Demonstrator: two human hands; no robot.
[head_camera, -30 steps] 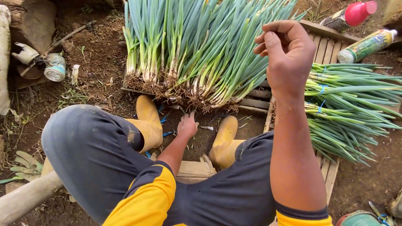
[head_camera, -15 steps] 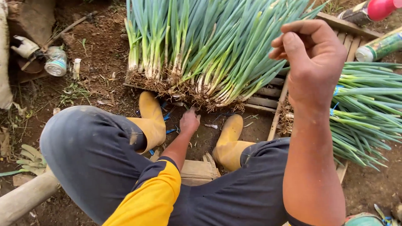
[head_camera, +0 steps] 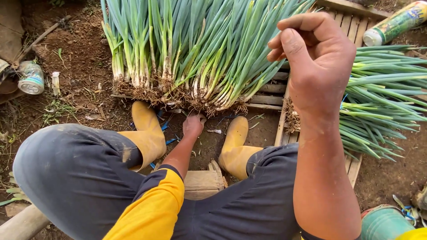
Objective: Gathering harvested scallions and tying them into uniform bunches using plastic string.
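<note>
A big pile of green onions [head_camera: 195,53] lies on wooden slats, its muddy roots facing me. My left hand [head_camera: 193,126] reaches down between my two yellow rubber boots [head_camera: 147,133] and touches the ground right under the roots; its fingertips are hidden. My right hand [head_camera: 316,58] is raised close to the camera, fingers curled and thumb pressed to the forefinger, with nothing visible in it. Behind it, on the right, lies a second heap of green onions [head_camera: 387,98].
Blue string pieces [head_camera: 167,126] lie by the boots. A wooden block [head_camera: 202,180] sits between my knees. A dented can [head_camera: 31,79] lies at left and a spray can [head_camera: 396,22] at top right on the slatted pallet [head_camera: 347,20]. A green container [head_camera: 384,222] stands at bottom right.
My right hand has come up nearer the camera and shifted right. The left hand has stayed by the roots, its spread fingers drawn together. The view has closed in on the pile.
</note>
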